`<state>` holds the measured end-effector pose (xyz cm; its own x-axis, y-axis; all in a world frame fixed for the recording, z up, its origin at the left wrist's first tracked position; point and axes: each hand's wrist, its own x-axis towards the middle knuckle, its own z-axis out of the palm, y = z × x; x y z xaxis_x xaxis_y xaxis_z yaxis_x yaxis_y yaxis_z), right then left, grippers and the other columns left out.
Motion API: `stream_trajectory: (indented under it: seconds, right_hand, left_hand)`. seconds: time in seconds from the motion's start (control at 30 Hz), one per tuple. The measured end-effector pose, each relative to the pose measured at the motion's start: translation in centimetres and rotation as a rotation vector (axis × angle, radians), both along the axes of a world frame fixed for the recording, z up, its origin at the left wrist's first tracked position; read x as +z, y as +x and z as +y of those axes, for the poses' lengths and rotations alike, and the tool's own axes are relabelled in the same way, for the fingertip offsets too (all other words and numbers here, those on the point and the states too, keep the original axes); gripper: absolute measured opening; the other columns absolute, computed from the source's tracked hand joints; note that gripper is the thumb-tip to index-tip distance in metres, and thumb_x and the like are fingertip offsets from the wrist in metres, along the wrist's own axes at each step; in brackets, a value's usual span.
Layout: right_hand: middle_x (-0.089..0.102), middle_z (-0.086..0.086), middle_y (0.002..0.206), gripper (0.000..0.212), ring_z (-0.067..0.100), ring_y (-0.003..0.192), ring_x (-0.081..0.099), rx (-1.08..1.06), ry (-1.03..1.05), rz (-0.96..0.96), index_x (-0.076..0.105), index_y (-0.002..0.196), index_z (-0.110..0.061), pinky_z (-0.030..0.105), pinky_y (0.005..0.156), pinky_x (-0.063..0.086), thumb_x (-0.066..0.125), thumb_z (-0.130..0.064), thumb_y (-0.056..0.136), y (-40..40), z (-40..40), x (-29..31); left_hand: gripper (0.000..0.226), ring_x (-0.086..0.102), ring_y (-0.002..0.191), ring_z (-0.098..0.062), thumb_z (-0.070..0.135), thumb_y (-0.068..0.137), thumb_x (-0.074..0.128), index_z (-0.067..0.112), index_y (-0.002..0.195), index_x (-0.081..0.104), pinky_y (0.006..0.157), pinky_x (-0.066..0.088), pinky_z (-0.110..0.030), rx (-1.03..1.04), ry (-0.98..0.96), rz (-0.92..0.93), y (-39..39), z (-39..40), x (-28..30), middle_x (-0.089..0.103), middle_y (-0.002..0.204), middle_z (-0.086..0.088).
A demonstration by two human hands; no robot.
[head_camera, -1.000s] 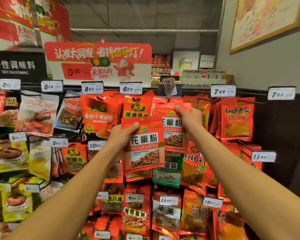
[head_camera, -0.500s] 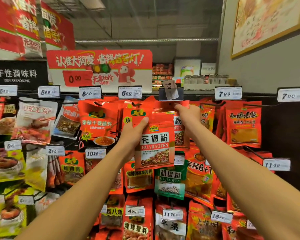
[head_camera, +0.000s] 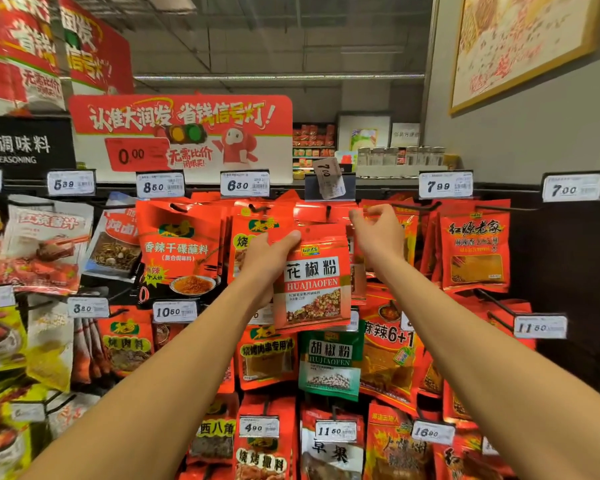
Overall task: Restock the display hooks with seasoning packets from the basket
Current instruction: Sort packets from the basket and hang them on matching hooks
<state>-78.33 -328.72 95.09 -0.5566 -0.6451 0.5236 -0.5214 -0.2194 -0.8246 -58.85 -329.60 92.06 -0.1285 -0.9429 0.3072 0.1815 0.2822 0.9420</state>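
While the left hand (head_camera: 269,256) grasps a red seasoning packet (head_camera: 312,278) marked HUAJIAOFEN by its upper left edge, thumb on the front, the packet is raised just under the display hook (head_camera: 327,212), overlapping the packets already hanging there. Just to its right, the right hand (head_camera: 378,233) pinches the top corner of the hanging packets (head_camera: 321,214) near that hook, fingers curled. Above the hands a loose price tag (head_camera: 329,178) reading 7.00 sits askew in its holder, and below the held packet hangs a green packet (head_camera: 329,363).
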Motion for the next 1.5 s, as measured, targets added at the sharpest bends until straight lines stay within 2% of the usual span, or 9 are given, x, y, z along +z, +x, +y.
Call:
stream_trajectory:
  seconds: [0.17, 0.3, 0.63, 0.77, 0.93, 1.13, 1.23, 1.3, 1.5]
  right_hand:
    - [0.071, -0.005, 0.097, 0.025, 0.013, 0.09, 0.068, 0.279, -0.033, -0.12, 0.068, 0.095, -0.021, 0.033, 0.075, 0.054, 0.06, -0.045, 0.098, -1.1, 1.2, -1.3]
    - [0.073, -0.005, 0.082, 0.036, 0.013, 0.077, 0.07, 0.218, -0.014, -0.012, 0.064, 0.081, -0.021, 0.033, 0.066, 0.055, 0.062, -0.054, 0.095, -1.3, 1.2, -0.6]
    - [0.053, -0.005, 0.055, 0.052, 0.015, 0.055, 0.047, 0.018, 0.01, 0.088, 0.043, 0.055, -0.023, 0.033, 0.051, 0.032, 0.065, -0.05, 0.094, -0.2, -0.3, 1.5]
    - [0.054, 0.0, 0.06, 0.052, 0.022, 0.06, 0.051, -0.048, 0.078, 0.113, 0.042, 0.056, -0.022, 0.035, 0.054, 0.036, 0.068, -0.051, 0.091, -0.2, -0.6, 1.6]
    - [0.064, 0.002, 0.075, 0.05, 0.025, 0.073, 0.06, -0.1, 0.199, 0.15, 0.049, 0.062, -0.022, 0.033, 0.056, 0.038, 0.063, -0.06, 0.09, 0.0, -0.4, 1.0]
    - [0.065, -0.001, 0.088, 0.034, 0.022, 0.084, 0.062, 0.014, 0.212, 0.189, 0.052, 0.079, -0.023, 0.035, 0.062, 0.042, 0.062, -0.052, 0.094, -0.6, -0.1, -0.3]
    - [0.064, -0.002, 0.09, 0.035, 0.021, 0.083, 0.06, 0.021, 0.231, 0.192, 0.052, 0.087, -0.023, 0.035, 0.062, 0.042, 0.06, -0.056, 0.094, -0.7, 0.2, -1.5]
    - [0.063, 0.0, 0.088, 0.038, 0.024, 0.082, 0.06, -0.009, 0.268, 0.197, 0.048, 0.081, -0.023, 0.034, 0.06, 0.04, 0.06, -0.057, 0.094, -0.5, 0.0, -1.3]
    - [0.065, 0.005, 0.091, 0.046, 0.027, 0.082, 0.061, -0.079, 0.411, 0.177, 0.062, 0.093, -0.016, 0.034, 0.066, 0.046, 0.062, -0.062, 0.091, 0.1, -0.6, -0.1]
  left_hand:
    - [0.02, 0.078, 0.076, -0.021, 0.037, 0.094, 0.069, 0.019, 0.103, 0.066, 0.065, 0.061, -0.036, -0.05, 0.013, 0.016, -2.7, -0.7, 1.9, 0.08, 0.084, -0.002]
    - [0.014, 0.076, 0.067, -0.017, 0.033, 0.095, 0.067, 0.02, 0.095, 0.064, 0.05, 0.057, -0.026, 0.027, -0.022, -0.016, -4.7, -1.5, 3.4, 0.078, 0.073, 0.003]
    - [0.014, 0.076, 0.065, -0.023, 0.027, 0.092, 0.071, 0.021, 0.095, 0.059, 0.058, 0.063, -0.039, 0.154, 0.033, -0.032, -5.1, -2.7, 4.7, 0.077, 0.081, -0.008]
    - [0.022, 0.076, 0.074, -0.029, 0.035, 0.09, 0.074, 0.018, 0.095, 0.06, 0.073, 0.064, -0.052, 0.188, 0.029, -0.131, -4.8, -3.1, 4.8, 0.077, 0.09, -0.01]
    - [0.055, 0.069, 0.089, -0.029, 0.053, 0.086, 0.073, 0.009, 0.117, 0.062, 0.082, 0.06, -0.043, 0.399, 0.043, -0.347, -5.2, -2.5, 4.7, 0.071, 0.104, -0.009]
    - [0.024, 0.074, 0.075, -0.021, 0.036, 0.089, 0.073, 0.014, 0.095, 0.066, 0.06, 0.057, -0.028, 0.284, -0.032, -0.334, -3.7, -2.1, 2.9, 0.076, 0.093, -0.004]
    - [0.034, 0.071, 0.081, -0.018, 0.035, 0.091, 0.072, 0.009, 0.111, 0.066, 0.076, 0.06, -0.036, 0.26, -0.058, -0.374, -3.0, -2.1, 1.6, 0.074, 0.103, -0.001]
    - [0.028, 0.072, 0.084, -0.024, 0.037, 0.09, 0.071, 0.01, 0.096, 0.071, 0.083, 0.06, -0.047, 0.311, -0.05, -0.412, -3.2, -2.6, 1.6, 0.076, 0.09, -0.004]
    - [0.039, 0.066, 0.098, -0.034, 0.046, 0.088, 0.073, 0.01, 0.102, 0.067, 0.084, 0.055, -0.041, 0.531, 0.034, -0.581, -4.7, -2.4, 2.8, 0.07, 0.103, -0.01]
